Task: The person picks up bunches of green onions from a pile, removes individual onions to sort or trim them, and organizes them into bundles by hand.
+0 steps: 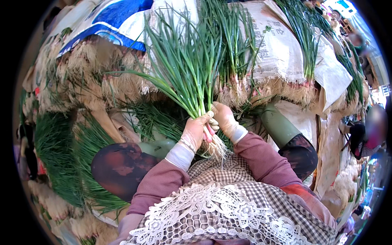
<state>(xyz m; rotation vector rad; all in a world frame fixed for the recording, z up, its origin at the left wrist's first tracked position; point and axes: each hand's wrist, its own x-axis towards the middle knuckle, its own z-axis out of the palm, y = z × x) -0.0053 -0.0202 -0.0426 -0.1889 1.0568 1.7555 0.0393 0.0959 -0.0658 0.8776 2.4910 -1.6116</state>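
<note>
In front of my lap is a bunch of green onions (192, 77), leaves pointing away from me and pale roots hanging toward me. My left hand (197, 127), in a pale glove, is wrapped round the stems just above the pinkish bulbs. From the other side my right hand (223, 117), also gloved, closes on the stems, its fingertips touching the left hand's fingers. Part of the grip is hidden where the hands meet. The roots (216, 148) dangle below both hands, above my checked apron (218, 169).
Beyond my hands, more green onions (234, 53) lie on a raised pile with white sacks (274, 41) and a blue-and-white sheet (116, 16). Loose greens (57, 155) cover the left side. My knees (116, 167) flank the work. A person (369, 130) is at the far right.
</note>
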